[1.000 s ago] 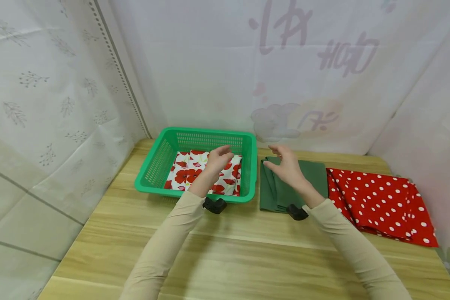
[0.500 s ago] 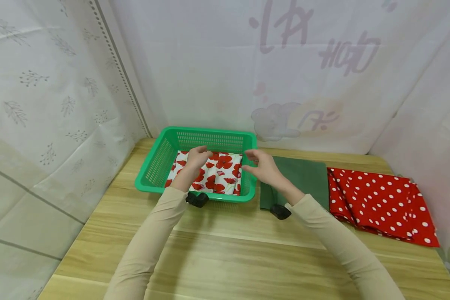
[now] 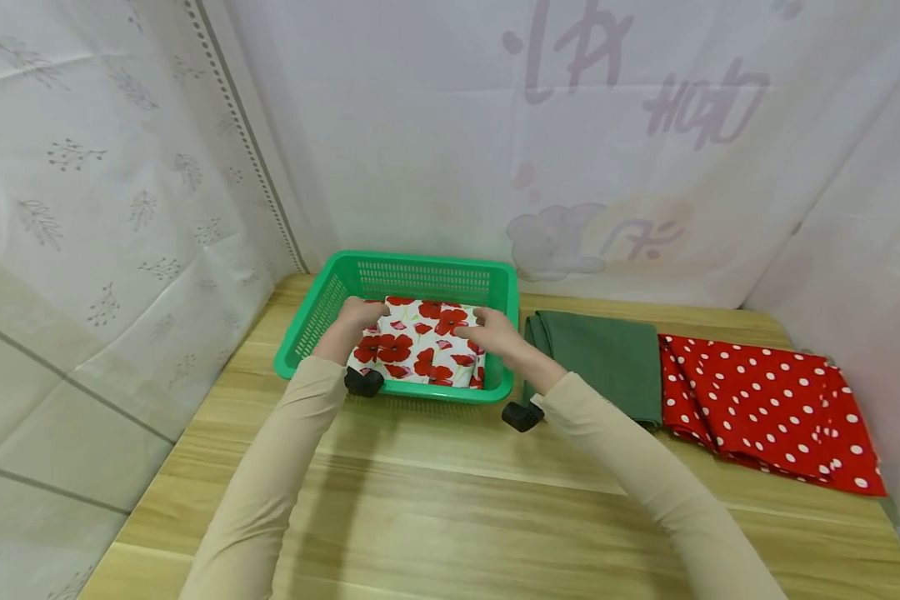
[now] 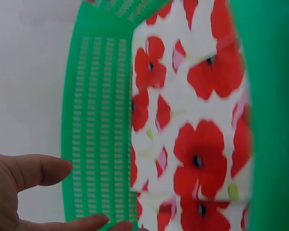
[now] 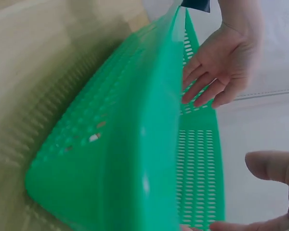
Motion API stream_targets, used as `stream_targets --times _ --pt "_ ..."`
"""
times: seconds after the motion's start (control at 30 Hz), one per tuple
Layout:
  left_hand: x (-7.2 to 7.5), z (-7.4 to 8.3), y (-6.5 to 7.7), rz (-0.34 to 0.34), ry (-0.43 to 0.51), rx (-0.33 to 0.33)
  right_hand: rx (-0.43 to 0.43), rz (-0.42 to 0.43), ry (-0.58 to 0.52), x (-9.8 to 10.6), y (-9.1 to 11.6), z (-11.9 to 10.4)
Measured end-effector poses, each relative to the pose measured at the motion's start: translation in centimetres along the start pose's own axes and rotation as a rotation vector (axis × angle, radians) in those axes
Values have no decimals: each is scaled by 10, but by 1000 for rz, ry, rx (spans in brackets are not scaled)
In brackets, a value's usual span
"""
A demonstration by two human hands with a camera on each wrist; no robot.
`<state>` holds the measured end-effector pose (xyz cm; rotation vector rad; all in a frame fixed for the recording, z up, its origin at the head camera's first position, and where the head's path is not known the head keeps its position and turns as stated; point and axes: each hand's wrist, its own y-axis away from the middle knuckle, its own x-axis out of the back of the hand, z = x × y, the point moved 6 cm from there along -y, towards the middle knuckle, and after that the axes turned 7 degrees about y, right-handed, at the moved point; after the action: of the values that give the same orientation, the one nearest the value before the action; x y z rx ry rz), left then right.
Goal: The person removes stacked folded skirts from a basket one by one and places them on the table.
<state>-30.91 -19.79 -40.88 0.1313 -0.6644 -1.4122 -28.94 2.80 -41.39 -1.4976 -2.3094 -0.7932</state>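
A green plastic basket (image 3: 450,393) with slotted walls stands near the back of the table. Folded inside lies a white cloth (image 3: 420,337) printed with red poppies. My left hand (image 3: 352,321) hovers over the basket's left part, near that end of the cloth. Over the right part is my right hand (image 3: 497,335), close to the cloth's right end. In the left wrist view, the left thumb (image 4: 45,169) is spread from the fingers. The right wrist view shows the right hand (image 5: 282,178) likewise with thumb and fingers apart, and nothing between them.
A folded dark green cloth (image 3: 615,358) lies right of the basket. Beside it is a red cloth (image 3: 772,408) with white dots. The wooden table (image 3: 435,517) meets a draped back wall (image 3: 390,150). Black wrist devices (image 3: 522,415) hang under both wrists.
Both hands have moved left; the right one came from above the green cloth to over the basket. The left went from the basket's middle to its left side. The cloths and basket stay put.
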Motion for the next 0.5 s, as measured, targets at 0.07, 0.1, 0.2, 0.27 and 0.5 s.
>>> stream_targets --times 0.07,0.1,0.2,0.27,0.5 --pt "6 -1 -2 -9 -28 19 -55 -14 -50 -4 -4 2" --pt "8 -2 -3 -20 -42 29 -80 -17 -78 -6 -6 3" --pt "13 -1 -5 -45 -101 60 -149 -14 -167 -9 -10 5" --pt "15 -3 -12 -53 -173 83 -185 -9 -238 -12 -12 7" --pt "32 -60 -141 -105 -380 138 -260 -5 -434 -17 -22 11"
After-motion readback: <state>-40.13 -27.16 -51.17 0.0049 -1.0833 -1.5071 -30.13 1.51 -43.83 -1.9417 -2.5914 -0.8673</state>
